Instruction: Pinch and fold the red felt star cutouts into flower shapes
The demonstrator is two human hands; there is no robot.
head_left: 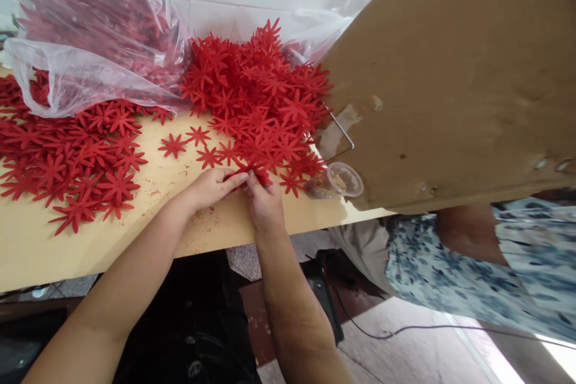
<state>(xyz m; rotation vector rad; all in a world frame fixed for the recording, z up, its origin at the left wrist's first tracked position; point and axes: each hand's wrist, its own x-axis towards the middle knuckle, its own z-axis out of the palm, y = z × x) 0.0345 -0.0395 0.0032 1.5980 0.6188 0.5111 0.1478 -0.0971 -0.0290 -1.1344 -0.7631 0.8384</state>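
Both hands meet near the table's front edge, around a red flower cutout (246, 173) with narrow petals. My left hand (216, 185) pinches it from the left, and my right hand (265, 201) grips it from the right, thumbs close together. The fingers hide much of the piece, so I cannot tell whether it is one layer or several. Just beyond the hands rises a large heap of red flower cutouts (261, 90). A few single flowers (173, 145) lie apart to its left. Another pile of flowers (90, 162) spreads over the table's left side.
A clear plastic bag (103, 42) full of red flowers stands at the back left. A clear plastic cup (344, 180) lies near a bent metal wire (341, 132). A large brown cardboard sheet (450, 72) fills the right. Below it sits a person in patterned clothing (450, 270).
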